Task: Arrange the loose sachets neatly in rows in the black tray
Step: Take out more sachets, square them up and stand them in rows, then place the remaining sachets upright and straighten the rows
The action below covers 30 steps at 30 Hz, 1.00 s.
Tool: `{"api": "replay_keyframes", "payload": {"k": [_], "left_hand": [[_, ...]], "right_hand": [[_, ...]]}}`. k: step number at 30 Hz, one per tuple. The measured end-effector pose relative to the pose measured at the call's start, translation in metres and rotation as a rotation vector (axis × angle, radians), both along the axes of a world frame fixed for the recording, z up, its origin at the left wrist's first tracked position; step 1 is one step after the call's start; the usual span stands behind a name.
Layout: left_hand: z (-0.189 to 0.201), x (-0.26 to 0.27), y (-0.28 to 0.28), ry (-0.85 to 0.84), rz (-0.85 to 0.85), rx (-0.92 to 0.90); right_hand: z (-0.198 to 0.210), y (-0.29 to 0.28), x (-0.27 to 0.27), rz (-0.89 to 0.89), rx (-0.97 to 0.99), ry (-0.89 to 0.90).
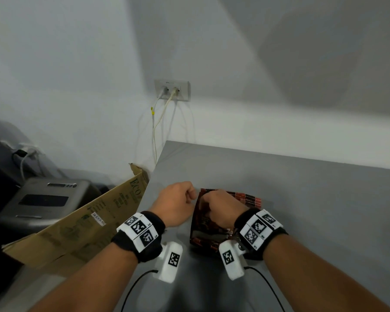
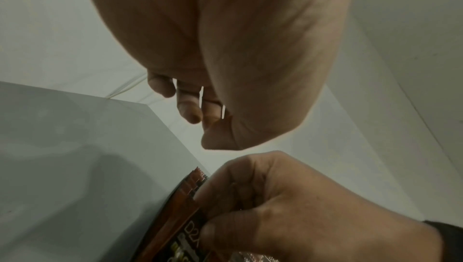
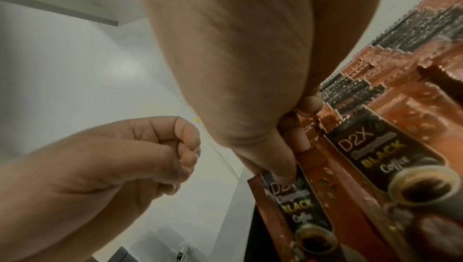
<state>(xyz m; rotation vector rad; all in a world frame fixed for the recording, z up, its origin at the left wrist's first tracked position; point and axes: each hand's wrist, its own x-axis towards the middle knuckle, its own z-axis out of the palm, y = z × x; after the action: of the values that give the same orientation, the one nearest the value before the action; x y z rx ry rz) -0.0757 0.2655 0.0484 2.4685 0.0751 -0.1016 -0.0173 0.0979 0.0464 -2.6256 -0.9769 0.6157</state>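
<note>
A black tray lies on the grey table, filled with red-brown "D2X Black Coffee" sachets lying side by side. My right hand is over the tray's far left corner. Its thumb and curled fingers pinch the top end of the leftmost sachet, also seen in the left wrist view as a sachet under the right hand. My left hand hovers just left of the tray. It is curled into a fist with nothing in it, fingers folded to the palm.
The table's left edge runs close by my left hand. Beyond that edge stand an open cardboard box and a grey machine. A wall socket with hanging cables is behind the table corner. Bare table stretches right of the tray.
</note>
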Motion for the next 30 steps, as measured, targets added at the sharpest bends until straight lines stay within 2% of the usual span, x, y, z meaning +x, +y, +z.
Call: {"api": "replay_keyframes", "payload": {"k": [3,6,10,13,16,21,30], "left_hand": [[-0.004,-0.006,0.001,0.008,0.011,-0.009],[-0.007,-0.011,0.001,0.007,0.0,-0.014],[-0.01,-0.018,0.0,0.051,-0.04,-0.072],[-0.011,-0.023,-0.012,0.104,-0.144,-0.084],[-0.014,-0.023,-0.03,0.15,-0.268,-0.069],[-0.018,-0.012,-0.054,0.237,-0.429,-0.003],[-0.021,-0.01,-0.059,0.345,-0.404,-0.052]], "right_hand": [[-0.001,0.003,-0.001,0.014,-0.017,-0.005],[0.001,-0.005,0.001,-0.019,0.066,0.016],[0.02,-0.052,0.002,-0.137,0.157,0.066],[0.028,-0.096,-0.012,-0.148,0.083,0.127],[0.017,-0.117,-0.026,-0.138,0.035,0.178],[-0.004,-0.113,-0.036,-0.088,-0.005,0.146],[-0.02,-0.103,-0.034,-0.061,0.009,0.043]]}}
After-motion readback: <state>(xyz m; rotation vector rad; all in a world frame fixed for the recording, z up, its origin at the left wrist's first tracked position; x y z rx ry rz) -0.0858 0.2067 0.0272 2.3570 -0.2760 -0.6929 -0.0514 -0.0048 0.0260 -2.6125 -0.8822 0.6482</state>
